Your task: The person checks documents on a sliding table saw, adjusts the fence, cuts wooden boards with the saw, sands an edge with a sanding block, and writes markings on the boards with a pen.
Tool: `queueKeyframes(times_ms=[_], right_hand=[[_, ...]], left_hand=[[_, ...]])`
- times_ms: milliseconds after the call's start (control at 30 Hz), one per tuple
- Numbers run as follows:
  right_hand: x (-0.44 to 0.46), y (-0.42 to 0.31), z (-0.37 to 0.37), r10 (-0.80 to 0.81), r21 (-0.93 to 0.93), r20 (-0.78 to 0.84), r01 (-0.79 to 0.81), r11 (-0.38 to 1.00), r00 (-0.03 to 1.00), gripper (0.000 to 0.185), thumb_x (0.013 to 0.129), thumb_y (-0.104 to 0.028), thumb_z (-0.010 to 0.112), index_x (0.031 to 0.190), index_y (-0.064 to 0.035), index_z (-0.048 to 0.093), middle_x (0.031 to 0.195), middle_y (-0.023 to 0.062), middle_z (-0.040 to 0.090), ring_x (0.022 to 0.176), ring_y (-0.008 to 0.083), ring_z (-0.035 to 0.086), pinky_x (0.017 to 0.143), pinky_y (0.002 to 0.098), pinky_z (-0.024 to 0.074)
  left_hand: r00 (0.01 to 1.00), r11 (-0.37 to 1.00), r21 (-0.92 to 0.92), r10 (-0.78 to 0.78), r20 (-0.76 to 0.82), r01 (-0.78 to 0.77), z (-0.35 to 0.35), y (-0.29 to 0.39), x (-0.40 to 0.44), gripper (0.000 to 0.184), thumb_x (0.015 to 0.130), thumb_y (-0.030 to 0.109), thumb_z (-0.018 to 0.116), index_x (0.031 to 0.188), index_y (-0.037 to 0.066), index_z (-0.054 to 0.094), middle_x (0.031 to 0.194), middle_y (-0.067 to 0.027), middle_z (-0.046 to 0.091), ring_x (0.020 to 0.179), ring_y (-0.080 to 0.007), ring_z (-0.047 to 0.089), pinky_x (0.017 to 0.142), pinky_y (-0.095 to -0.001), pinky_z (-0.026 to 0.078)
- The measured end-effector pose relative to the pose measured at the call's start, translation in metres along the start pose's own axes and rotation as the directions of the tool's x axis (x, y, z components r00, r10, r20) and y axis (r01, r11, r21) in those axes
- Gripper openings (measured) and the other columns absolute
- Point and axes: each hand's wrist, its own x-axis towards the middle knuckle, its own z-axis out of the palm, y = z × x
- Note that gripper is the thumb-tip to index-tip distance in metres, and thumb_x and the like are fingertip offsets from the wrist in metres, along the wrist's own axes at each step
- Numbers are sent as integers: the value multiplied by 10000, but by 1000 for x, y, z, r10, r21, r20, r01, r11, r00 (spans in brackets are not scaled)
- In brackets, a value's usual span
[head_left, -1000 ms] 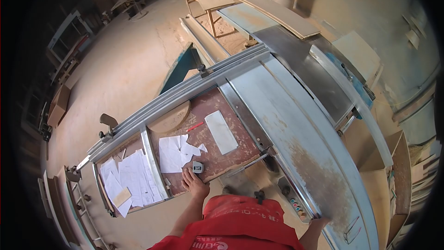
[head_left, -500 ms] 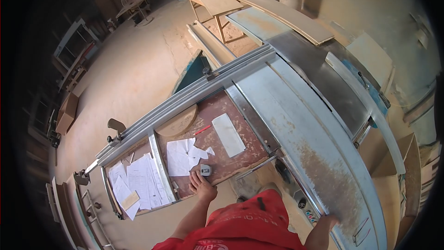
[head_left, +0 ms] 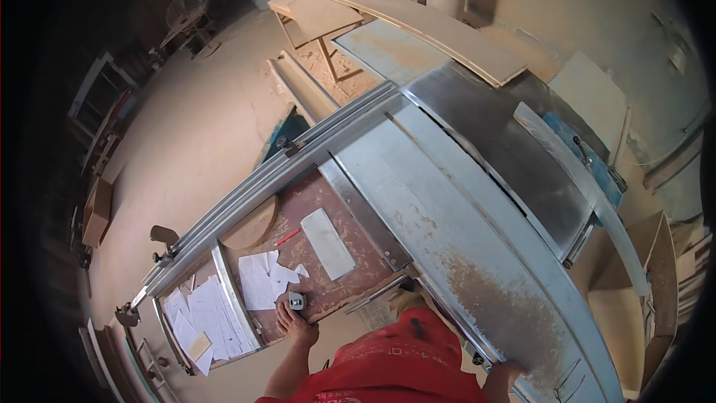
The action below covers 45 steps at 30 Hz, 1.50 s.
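My left hand [head_left: 295,325] rests at the near edge of the worn brown panel [head_left: 328,198]. Its thumb and forefinger close on a small grey tape measure [head_left: 297,301], though the grip is partly hidden. Just beyond lie torn white paper sheets [head_left: 261,280], a red pencil [head_left: 287,237] and a pale rectangular board [head_left: 328,244]. My right hand [head_left: 509,373] lies over the edge of the long light-blue machine table [head_left: 447,201], fingers stretched onto its top. Beside it is a thin wire-like frame [head_left: 570,382], perhaps eyeglasses.
A metal fence rail [head_left: 246,194] runs along the panel's far side. More papers [head_left: 216,317] lie left of a metal crossbar. A curved guard arm [head_left: 582,179] spans the dark machine surface at right. Long boards [head_left: 418,26] rest behind, and an open carton [head_left: 634,313] stands at right.
The view has shifted, so the table and panel appear farther left and lower. Both hands keep their places: the left at the tape measure, the right on the table edge.
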Motion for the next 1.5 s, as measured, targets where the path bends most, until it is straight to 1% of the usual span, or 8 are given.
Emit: queueKeyframes(times_ms=[367, 467, 567, 600, 800, 1067, 1367, 1500], right_hand=[[0, 23, 46, 35, -89, 238, -14, 996, 971, 886, 934, -704, 649, 1363, 70, 620, 1183, 244, 757, 949, 386, 768, 775, 523, 631], [12, 5, 24, 343, -280, 732, -199, 939, 589, 839, 984, -681, 630, 1346, 75, 613, 1135, 239, 753, 889, 373, 738, 720, 477, 596], [43, -38, 31, 786, -881, 469, 149, 449, 403, 753, 1042, -635, 594, 1286, 78, 611, 1102, 247, 741, 868, 354, 704, 710, 434, 561], [-33, -65, 36, 713, -892, 452, 279, 356, 536, 657, 1090, -568, 558, 1239, 69, 610, 1125, 285, 725, 916, 363, 700, 753, 450, 556], [-202, -175, 121, 424, -446, 891, 500, 743, 164, 443, 1137, -435, 535, 1088, -28, 704, 959, 177, 785, 852, 323, 744, 802, 462, 591], [-486, -223, 310, 285, -78, 937, 675, 734, -202, 417, 1137, -424, 547, 1121, -32, 686, 996, 147, 785, 862, 252, 758, 780, 383, 622], [-624, -172, 592, 54, -64, 998, 846, 530, 42, 843, 1047, -646, 610, 1443, 89, 500, 1391, 249, 634, 1282, 327, 641, 1092, 492, 529], [-640, -147, 663, 80, -168, 985, 726, 667, 154, 766, 1069, -585, 611, 1454, 67, 498, 1421, 225, 623, 1299, 345, 629, 1104, 554, 504]], left_hand=[[977, 971, 125, -209, 47, 202, 19, 36, 26, 1347, 708, 160, 835, 1707, 38, -61, 1794, -223, 2, 1679, -386, -19, 1324, -569, 68], [961, 954, 150, -271, 50, 261, 24, 38, 28, 1262, 749, 88, 750, 1710, 33, -65, 1804, -200, -18, 1683, -383, -43, 1332, -552, 54], [956, 947, 183, -283, 75, 266, 14, 55, 21, 1207, 795, 66, 717, 1712, 30, -67, 1806, -196, -19, 1685, -376, -29, 1334, -553, 88], [951, 937, 206, -301, 74, 281, 13, 60, 19, 1195, 812, 61, 715, 1715, 43, -67, 1809, -185, -20, 1687, -368, -21, 1333, -550, 107], [958, 920, 267, -282, -55, 286, 49, 33, 27, 1023, 922, 30, 648, 1727, 60, 17, 1813, -163, 48, 1686, -351, 62, 1318, -542, 182], [964, 943, 279, -115, -238, 182, 70, 24, 32, 765, 1038, 45, 518, 1692, -28, 127, 1755, -232, 201, 1629, -405, 238, 1310, -533, 271], [946, 905, 319, -203, -254, 281, 98, 5, 23, 775, 1057, 66, 481, 1713, 41, 70, 1770, -164, 199, 1609, -380, 281, 1325, -509, 289], [920, 909, 297, -185, -346, 294, 99, 5, 28, 613, 1094, 215, 569, 1617, -20, 353, 1622, -214, 461, 1466, -379, 498, 1225, -492, 428]])
